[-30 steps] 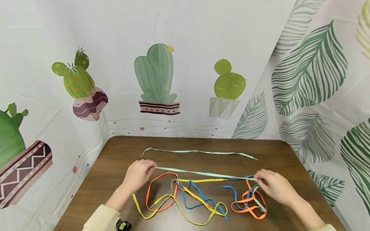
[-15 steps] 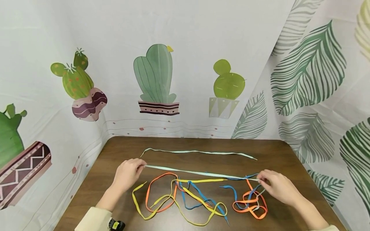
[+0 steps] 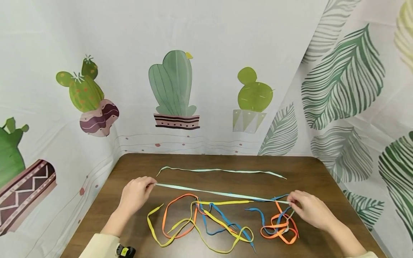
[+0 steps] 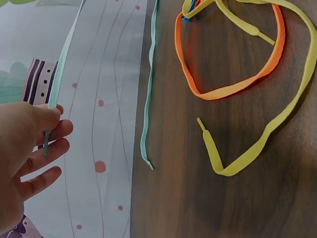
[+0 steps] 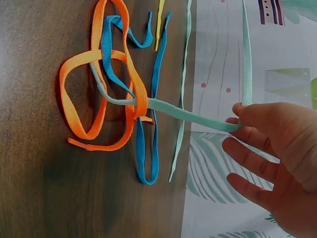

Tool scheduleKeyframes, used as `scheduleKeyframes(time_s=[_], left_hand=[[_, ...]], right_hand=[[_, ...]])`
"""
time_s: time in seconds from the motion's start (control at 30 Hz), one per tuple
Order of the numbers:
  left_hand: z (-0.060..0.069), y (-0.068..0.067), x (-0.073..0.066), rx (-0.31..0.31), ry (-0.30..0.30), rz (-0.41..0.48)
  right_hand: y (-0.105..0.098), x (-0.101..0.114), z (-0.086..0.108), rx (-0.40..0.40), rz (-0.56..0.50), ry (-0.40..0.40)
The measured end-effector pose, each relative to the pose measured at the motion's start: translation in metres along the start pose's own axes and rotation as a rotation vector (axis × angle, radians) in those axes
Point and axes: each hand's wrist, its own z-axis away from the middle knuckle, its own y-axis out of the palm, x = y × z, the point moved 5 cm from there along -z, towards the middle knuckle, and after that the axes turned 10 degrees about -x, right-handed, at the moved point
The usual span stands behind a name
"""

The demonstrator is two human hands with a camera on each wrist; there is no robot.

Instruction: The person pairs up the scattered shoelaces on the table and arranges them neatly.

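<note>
Pinching a mint shoelace (image 3: 211, 192) near its tip with the left hand (image 3: 137, 191) and farther along with the right hand (image 3: 309, 207), stretched nearly straight above the desk (image 3: 309, 175), nearer than the second mint shoelace (image 3: 201, 170) along the far edge. Watch the tail under the orange shoelace (image 5: 140, 99), toward the desk's near right corner: draw out slowly, without dragging orange or the blue shoelace (image 5: 107, 52) along.
</note>
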Motion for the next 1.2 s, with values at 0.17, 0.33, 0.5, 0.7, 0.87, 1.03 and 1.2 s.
scheduleKeyframes(time_s=[0.17, 0.33, 0.5, 0.7, 0.87, 1.03, 1.2], left_hand=[[0.004, -0.002, 0.007, -0.018, -0.018, 0.001], [0.008, -0.005, 0.013, -0.028, -0.038, -0.009], [0.009, -0.007, 0.019, -0.020, -0.071, -0.019], [0.008, -0.009, 0.023, -0.003, -0.097, -0.015], [0.009, -0.008, 0.028, -0.009, -0.116, -0.016], [0.013, -0.007, 0.035, -0.011, -0.127, -0.030], [0.016, -0.007, 0.041, 0.004, -0.149, -0.037]], right_hand=[[0.002, -0.001, 0.002, 0.037, -0.001, 0.010], [0.001, -0.004, 0.005, 0.055, 0.009, 0.044], [-0.001, -0.008, 0.006, 0.045, 0.020, 0.066], [-0.002, -0.011, 0.007, 0.023, 0.025, 0.068], [-0.002, -0.015, 0.007, 0.010, 0.046, 0.069], [-0.004, -0.019, 0.009, 0.018, 0.050, 0.087], [-0.006, -0.027, 0.010, 0.034, 0.049, 0.132]])
